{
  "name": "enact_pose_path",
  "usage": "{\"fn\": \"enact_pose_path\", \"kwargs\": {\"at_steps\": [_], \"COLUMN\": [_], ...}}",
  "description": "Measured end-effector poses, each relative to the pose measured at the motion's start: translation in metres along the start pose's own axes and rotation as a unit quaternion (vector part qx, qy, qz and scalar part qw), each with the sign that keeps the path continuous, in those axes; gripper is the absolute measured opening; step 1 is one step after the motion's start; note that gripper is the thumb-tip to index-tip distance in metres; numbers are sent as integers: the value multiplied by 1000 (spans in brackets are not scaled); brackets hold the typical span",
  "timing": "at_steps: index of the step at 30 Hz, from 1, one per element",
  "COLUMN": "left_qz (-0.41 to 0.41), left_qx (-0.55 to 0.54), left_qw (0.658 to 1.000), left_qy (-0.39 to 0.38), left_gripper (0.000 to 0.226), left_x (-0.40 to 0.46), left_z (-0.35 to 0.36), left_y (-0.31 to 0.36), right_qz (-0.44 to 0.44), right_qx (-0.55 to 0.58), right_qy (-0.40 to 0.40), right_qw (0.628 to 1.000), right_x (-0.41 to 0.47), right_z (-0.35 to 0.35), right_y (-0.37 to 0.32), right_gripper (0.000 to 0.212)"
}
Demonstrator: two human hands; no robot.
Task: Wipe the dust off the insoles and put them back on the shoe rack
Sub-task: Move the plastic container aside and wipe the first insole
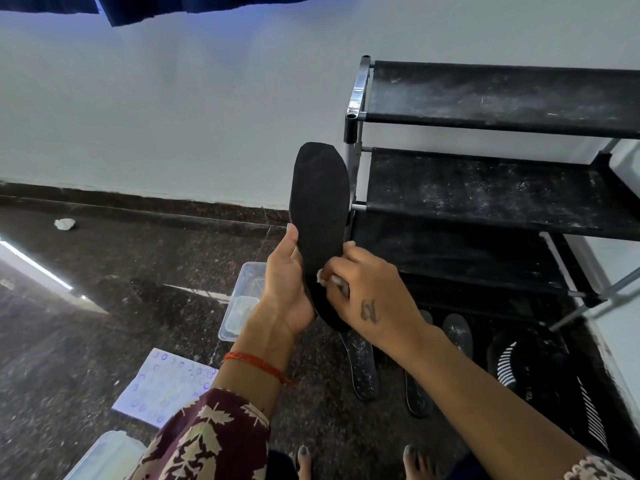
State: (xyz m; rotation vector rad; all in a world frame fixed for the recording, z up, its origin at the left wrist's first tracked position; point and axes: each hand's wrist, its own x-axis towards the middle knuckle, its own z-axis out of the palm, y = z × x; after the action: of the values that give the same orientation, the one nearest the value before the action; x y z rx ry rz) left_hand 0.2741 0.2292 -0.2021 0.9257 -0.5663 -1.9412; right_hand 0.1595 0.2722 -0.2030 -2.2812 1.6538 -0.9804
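Observation:
My left hand (289, 282) grips a black insole (320, 209) by its lower left edge and holds it upright in front of the shoe rack (485, 199). My right hand (370, 289) pinches a small white wipe (325, 277) and presses it against the insole's lower part. The black fabric shelves of the rack are speckled with pale dust. Two more dusty insoles (362, 365) (457, 332) lie on the floor below my hands, partly hidden by my right forearm.
A clear plastic box (242, 299) with wipes stands on the dark speckled floor left of my hands, and a patterned white sheet (162, 386) lies nearer me. A crumpled white wad (65, 224) lies by the wall. A black slatted basket (516, 368) sits at right.

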Motion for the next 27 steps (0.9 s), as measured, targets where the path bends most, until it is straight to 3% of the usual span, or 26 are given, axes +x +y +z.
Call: {"fn": "enact_pose_path", "kwargs": {"at_steps": [6,9,13,20,23,27], "left_qz": [-9,-2,-2,3,-13,-8], "left_qx": [5,-3,8,16,10,-10], "left_qw": [1000,1000,1000,1000,1000,1000], "left_qy": [-10,-14,-1,2,-9,-19], "left_gripper": [64,64,64,62,66,66], "left_x": [-3,-3,-3,-3,-4,-4], "left_z": [5,5,6,4,6,6], "left_y": [0,1,1,0,0,2], "right_qz": [51,48,-1,14,57,71], "right_qx": [-75,1,52,-50,-77,5], "right_qy": [49,81,4,-4,38,90], "right_qw": [995,996,999,999,995,993], "right_x": [-1,2,-1,-1,-1,2], "right_z": [-8,-12,-4,-3,-11,-16], "right_y": [11,9,-4,4,13,14], "right_gripper": [10,5,11,9,11,8]}}
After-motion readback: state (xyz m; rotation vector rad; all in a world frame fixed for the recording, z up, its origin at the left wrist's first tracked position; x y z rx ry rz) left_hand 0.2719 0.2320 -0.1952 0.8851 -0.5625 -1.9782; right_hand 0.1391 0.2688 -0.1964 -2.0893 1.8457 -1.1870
